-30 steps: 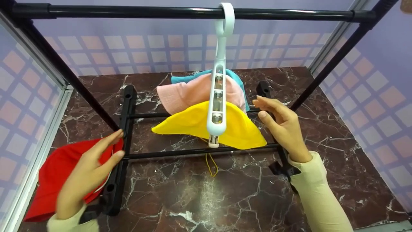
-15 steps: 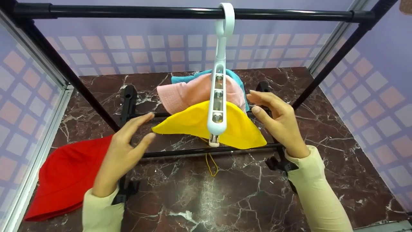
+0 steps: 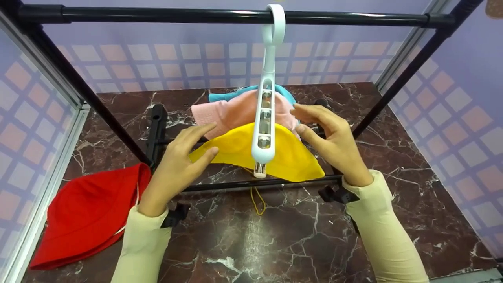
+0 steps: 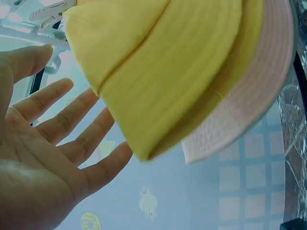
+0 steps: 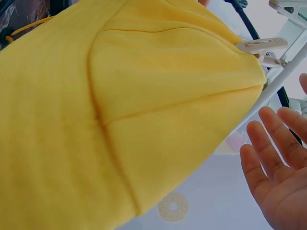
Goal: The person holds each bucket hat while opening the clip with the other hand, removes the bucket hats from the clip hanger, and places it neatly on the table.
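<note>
A white clip hanger [image 3: 269,59] hangs by its hook from the black rail [image 3: 157,15]. Below its bar is a yellow bucket hat [image 3: 290,155], with a pink hat [image 3: 239,110] and a blue hat [image 3: 228,96] behind it. In the right wrist view, a white clip [image 5: 263,45] pinches the top of the yellow hat. My left hand [image 3: 177,165], fingers spread, is beside the yellow hat's left side and overlaps its brim in the head view. My right hand [image 3: 330,143] is at the opposite side, fingers extended and palm facing inward. Neither hand holds anything.
A red bucket hat [image 3: 90,212] with a white cord lies at the left, against the rack's black foot [image 3: 155,129]. A yellow cord [image 3: 257,202] dangles below the yellow hat. Lower crossbars [image 3: 224,186] span the rack over the dark marbled surface [image 3: 235,236].
My left hand has moved right, from over the red hat to the yellow hat's left side. My right hand has shifted slightly left toward the hats. The hanger and hats have stayed in place.
</note>
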Tool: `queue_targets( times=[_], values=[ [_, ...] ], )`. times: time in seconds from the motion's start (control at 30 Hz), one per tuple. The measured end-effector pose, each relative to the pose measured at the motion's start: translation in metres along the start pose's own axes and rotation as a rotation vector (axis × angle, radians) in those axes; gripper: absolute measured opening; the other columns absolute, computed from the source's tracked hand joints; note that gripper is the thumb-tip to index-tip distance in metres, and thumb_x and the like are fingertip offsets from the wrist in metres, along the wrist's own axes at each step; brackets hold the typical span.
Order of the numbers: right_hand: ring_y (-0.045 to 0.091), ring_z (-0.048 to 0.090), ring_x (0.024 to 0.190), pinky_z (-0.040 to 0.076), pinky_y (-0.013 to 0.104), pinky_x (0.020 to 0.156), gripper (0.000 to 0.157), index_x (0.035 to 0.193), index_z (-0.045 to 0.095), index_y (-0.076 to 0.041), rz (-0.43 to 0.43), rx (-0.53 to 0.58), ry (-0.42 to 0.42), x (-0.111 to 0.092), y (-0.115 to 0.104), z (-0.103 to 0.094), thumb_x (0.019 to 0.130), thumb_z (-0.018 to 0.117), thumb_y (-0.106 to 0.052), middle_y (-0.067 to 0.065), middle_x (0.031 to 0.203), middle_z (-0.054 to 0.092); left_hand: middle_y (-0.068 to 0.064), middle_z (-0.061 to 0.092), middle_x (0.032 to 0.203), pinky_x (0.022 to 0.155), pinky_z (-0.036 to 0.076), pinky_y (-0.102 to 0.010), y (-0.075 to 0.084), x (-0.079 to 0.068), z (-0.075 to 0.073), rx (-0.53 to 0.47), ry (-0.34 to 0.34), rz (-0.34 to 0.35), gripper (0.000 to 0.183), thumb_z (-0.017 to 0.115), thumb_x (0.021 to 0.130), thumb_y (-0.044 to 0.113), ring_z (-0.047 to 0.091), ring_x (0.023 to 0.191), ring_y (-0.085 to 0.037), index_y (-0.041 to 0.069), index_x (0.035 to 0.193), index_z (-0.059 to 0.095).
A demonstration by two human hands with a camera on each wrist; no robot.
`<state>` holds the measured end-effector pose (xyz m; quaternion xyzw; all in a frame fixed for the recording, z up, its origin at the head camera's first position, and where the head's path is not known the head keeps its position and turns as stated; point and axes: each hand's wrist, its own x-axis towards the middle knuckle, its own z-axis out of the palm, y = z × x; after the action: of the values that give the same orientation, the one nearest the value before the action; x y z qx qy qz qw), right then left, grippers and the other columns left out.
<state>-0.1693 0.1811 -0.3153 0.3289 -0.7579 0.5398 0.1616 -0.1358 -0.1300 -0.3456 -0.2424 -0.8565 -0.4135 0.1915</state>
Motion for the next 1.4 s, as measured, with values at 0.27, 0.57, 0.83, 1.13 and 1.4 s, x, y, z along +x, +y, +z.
queue_targets(
  times=[0.27, 0.57, 0.83, 1.13, 1.4],
  values=[
    [0.028, 0.062, 0.108, 0.05, 0.031, 0.096, 0.037, 0.126, 0.06, 0.003, -0.002, -0.025, -0.041, 0.012, -0.008, 0.004, 0.09, 0.065, -0.004, 0.009, 0.118, 0.065, -0.013, 0.057, 0.135, 0.107, 0.04, -0.042, 0.006, 0.017, 0.006, -0.014, -0.068, 0.029, 0.047, 0.067, 0.091, 0.021, 0.052, 0.125, -0.026, 0.005, 0.134, 0.055],
    [0.028, 0.061, 0.108, 0.051, 0.031, 0.091, 0.04, 0.129, 0.06, -0.004, -0.015, -0.069, -0.088, 0.023, -0.013, 0.007, 0.089, 0.067, -0.009, 0.007, 0.12, 0.065, -0.011, 0.057, 0.136, 0.109, 0.04, -0.04, 0.006, 0.033, 0.012, -0.078, -0.133, 0.032, 0.046, 0.066, 0.092, 0.021, 0.053, 0.126, -0.026, 0.003, 0.133, 0.056],
    [0.019, 0.061, 0.106, 0.05, 0.039, 0.091, 0.044, 0.128, 0.06, -0.002, -0.019, -0.105, -0.122, 0.032, -0.018, 0.012, 0.086, 0.071, -0.009, 0.008, 0.115, 0.067, -0.008, 0.058, 0.135, 0.108, 0.041, -0.035, 0.008, 0.043, 0.02, -0.104, -0.201, 0.028, 0.046, 0.065, 0.092, 0.022, 0.055, 0.125, -0.021, 0.005, 0.134, 0.055],
    [0.014, 0.061, 0.105, 0.049, 0.036, 0.095, 0.041, 0.122, 0.064, -0.001, -0.008, -0.101, -0.15, 0.04, -0.019, 0.022, 0.084, 0.074, -0.012, 0.009, 0.113, 0.069, -0.003, 0.058, 0.136, 0.111, 0.037, -0.035, 0.009, 0.049, 0.027, -0.064, -0.217, 0.027, 0.043, 0.066, 0.092, 0.019, 0.052, 0.127, -0.018, 0.009, 0.133, 0.057],
    [0.015, 0.063, 0.102, 0.049, 0.036, 0.095, 0.035, 0.117, 0.067, -0.001, 0.015, -0.059, -0.124, 0.041, -0.02, 0.031, 0.084, 0.074, -0.01, 0.01, 0.111, 0.07, -0.001, 0.062, 0.131, 0.107, 0.041, -0.032, 0.011, 0.05, 0.033, -0.073, -0.194, 0.064, 0.041, 0.066, 0.091, 0.014, 0.055, 0.123, -0.015, 0.011, 0.131, 0.059]
  ],
)
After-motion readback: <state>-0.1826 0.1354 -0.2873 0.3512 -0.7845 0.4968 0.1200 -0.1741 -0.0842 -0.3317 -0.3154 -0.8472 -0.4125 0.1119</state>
